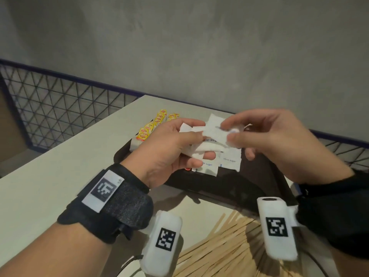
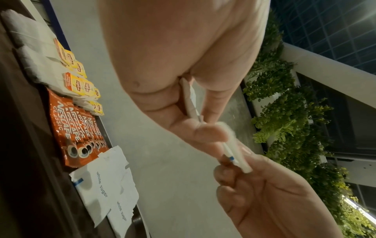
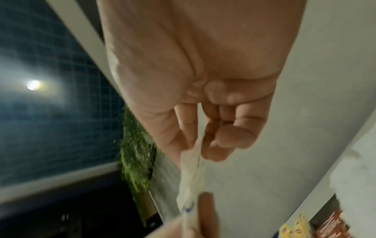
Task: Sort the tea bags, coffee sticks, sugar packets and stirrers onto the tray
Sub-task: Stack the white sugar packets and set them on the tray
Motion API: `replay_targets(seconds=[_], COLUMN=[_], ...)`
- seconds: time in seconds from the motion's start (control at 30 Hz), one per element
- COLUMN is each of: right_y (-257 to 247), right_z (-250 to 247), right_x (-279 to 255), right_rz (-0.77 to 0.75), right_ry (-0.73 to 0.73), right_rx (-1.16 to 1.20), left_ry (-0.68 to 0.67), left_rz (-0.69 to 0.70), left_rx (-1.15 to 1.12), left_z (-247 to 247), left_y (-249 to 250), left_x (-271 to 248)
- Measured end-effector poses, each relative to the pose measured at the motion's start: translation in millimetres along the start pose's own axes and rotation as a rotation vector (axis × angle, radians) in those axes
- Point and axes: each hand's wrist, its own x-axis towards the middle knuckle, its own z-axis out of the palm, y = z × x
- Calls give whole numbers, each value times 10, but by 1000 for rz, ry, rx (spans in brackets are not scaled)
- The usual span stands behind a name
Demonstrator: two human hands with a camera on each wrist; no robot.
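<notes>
Above the dark tray (image 1: 229, 188), my left hand (image 1: 199, 140) grips a small stack of white sugar packets (image 1: 199, 150). My right hand (image 1: 229, 131) pinches the end of the top sugar packet (image 1: 214, 131), which my left thumb still touches. More sugar packets (image 1: 229, 160) lie flat on the tray below the hands. In the left wrist view, orange coffee sticks (image 2: 75, 132) lie in a row on the tray, between the tea bags (image 2: 77, 77) with yellow tags and the sugar packets (image 2: 105, 190). Wooden stirrers (image 1: 219, 246) lie in a loose heap on the table in front of the tray.
The tray sits on a pale table (image 1: 60, 166) near its far edge. A wire mesh railing (image 1: 60, 108) with a dark blue top rail runs behind the table, with a grey wall (image 1: 199, 47) beyond. Bare tabletop stretches to the left of the tray.
</notes>
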Motion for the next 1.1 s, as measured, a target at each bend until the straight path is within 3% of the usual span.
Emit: replay_targets(seconds=[0.17, 0.37, 0.6, 0.77, 0.9, 0.97, 1.1], right_y=[7, 75, 115, 103, 57, 33, -60], right_z=[45, 33, 58, -23, -97, -55, 73], right_x=[-32, 9, 35, 52, 29, 8, -39], right_rz=[-48, -96, -84, 18, -37, -80, -133], right_ry=[-113, -1, -83, -84, -192, -229, -153], right_rx=[-426, -490, -204, 360, 589, 574, 319], left_ry=[7, -46, -21, -113, -152, -177, -186], left_rz=[-25, -24, -24, -20, 7, 16, 1], left_rx=[-30, -113, -86, -262, -326, -279, -79], left_z=[-3, 16, -7, -39, -33, -17, 10], left_y=[18, 23, 7, 61, 69, 66, 48], left_x=[-22, -48, -15, -27, -49, -58, -57])
